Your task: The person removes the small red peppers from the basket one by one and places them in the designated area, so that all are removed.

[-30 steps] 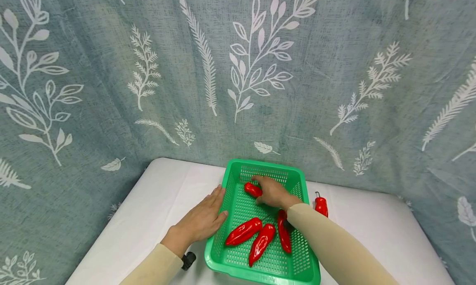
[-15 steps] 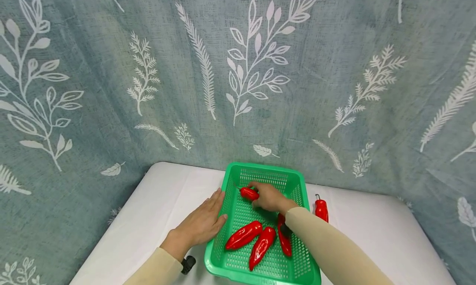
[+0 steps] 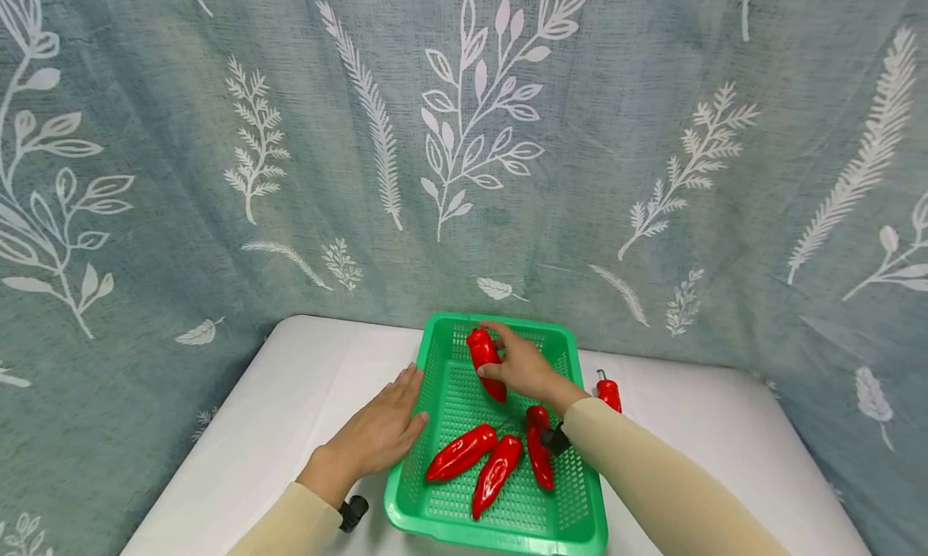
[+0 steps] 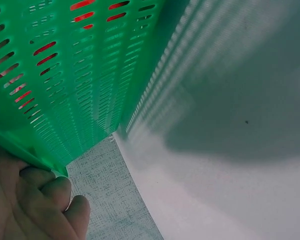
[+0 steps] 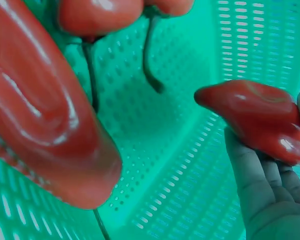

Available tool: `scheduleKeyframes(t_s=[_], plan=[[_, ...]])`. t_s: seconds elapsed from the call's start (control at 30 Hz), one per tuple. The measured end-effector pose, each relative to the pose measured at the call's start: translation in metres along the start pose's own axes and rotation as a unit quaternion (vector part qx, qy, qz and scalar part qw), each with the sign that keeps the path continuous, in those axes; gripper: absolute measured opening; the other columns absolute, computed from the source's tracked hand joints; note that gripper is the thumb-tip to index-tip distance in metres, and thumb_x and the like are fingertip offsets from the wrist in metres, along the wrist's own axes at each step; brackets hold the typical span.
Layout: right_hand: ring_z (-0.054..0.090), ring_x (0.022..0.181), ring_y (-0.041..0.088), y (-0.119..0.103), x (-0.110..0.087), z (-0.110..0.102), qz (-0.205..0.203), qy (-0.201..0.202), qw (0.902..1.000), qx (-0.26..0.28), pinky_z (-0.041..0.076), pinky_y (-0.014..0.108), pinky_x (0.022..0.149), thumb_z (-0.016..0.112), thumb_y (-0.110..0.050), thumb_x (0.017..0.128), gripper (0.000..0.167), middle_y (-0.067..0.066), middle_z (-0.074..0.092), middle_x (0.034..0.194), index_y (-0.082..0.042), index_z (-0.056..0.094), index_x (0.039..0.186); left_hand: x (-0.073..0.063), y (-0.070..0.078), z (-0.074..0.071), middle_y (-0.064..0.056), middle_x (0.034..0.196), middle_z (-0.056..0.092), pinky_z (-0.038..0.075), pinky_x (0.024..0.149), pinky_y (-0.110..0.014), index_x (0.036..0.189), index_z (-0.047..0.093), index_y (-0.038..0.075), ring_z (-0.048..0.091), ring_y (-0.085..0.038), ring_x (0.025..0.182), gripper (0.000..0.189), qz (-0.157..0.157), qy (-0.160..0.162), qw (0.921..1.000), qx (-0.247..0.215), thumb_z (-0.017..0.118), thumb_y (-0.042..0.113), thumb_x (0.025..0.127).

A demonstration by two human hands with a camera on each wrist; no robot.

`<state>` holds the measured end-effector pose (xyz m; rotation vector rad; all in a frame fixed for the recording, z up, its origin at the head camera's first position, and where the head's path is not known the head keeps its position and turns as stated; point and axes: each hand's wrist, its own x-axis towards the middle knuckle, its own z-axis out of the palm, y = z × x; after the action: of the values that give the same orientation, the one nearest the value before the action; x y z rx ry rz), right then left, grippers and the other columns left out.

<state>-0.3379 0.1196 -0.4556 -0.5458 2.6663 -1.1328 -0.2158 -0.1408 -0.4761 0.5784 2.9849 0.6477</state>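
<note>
My right hand grips a red pepper over the far half of a green plastic basket. In the right wrist view the fingers of the right hand lie along the held pepper, its pointed end free. My left hand rests at the basket's left rim with fingers fairly straight; the left wrist view has the left hand touching that rim. On the basket floor lie three more red peppers: a left one, a middle one and a right one near my right wrist.
Another red pepper lies outside the basket, to its right, on the white-covered table. A grey-blue curtain with white leaf prints hangs behind and beside the table. Slotted walls surround the basket's inside.
The right hand has lifted the pepper and turned it from lying sideways to more upright, stem end up. The left hand stays at the rim. The head view has shifted slightly.
</note>
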Motion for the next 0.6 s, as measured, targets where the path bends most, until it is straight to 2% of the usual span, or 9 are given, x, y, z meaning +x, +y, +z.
scheduleKeyframes(t_s=[0.17,0.33,0.6], plan=[[0.073,0.105,0.030,-0.004,-0.008,-0.011,0.010,0.008,0.9982,0.059,0.064,0.040,0.080,0.079,-0.017,0.095,0.074,0.022,0.060,0.142,-0.023,0.043,0.160,0.000,-0.001,-0.001,-0.016,0.176,0.017,0.026,0.132,-0.048,0.167,0.020,-0.002,0.022,-0.032,0.162,0.069,0.000,0.000,1.0000,0.005,0.043,0.037,0.114],[0.072,0.112,0.030,-0.005,-0.019,-0.020,0.015,0.018,0.9965,0.080,0.063,0.039,0.081,0.079,-0.021,0.095,0.073,0.019,0.060,0.145,-0.025,0.044,0.159,0.001,-0.001,0.000,-0.016,0.176,0.017,0.026,0.132,-0.048,0.167,0.020,-0.001,0.022,-0.033,0.162,0.071,0.002,0.001,1.0000,0.009,0.043,0.041,0.114],[0.074,0.102,0.031,-0.007,-0.035,-0.031,0.012,0.019,0.9896,0.142,0.067,0.047,0.076,0.078,-0.017,0.096,0.076,0.025,0.059,0.136,-0.020,0.039,0.161,0.001,0.000,0.000,-0.015,0.177,0.015,0.025,0.132,-0.049,0.167,0.019,-0.001,0.018,-0.032,0.163,0.075,-0.004,-0.005,1.0000,0.005,0.042,0.046,0.113]])
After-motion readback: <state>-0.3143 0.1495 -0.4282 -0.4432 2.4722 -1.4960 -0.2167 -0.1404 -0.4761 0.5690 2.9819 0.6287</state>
